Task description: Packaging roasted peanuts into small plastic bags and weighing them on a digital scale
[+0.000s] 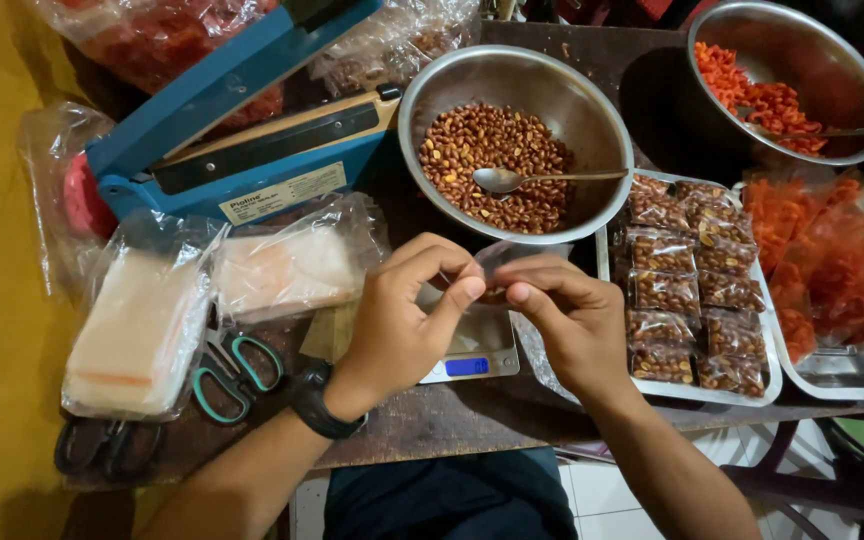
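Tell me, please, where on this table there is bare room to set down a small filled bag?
Bare wood shows behind the peanut bowl, toward the bowl of orange snacks, and along the near table edge below the scale. Elsewhere it is crowded: heat sealer, bag stacks, scissors, and tray of packed peanuts. Both hands pinch a clear bag.

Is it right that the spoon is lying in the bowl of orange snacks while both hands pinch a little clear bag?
Not quite. In the head view the spoon lies in the bowl of brown peanuts. Both hands, left and right, do pinch the clear bag.
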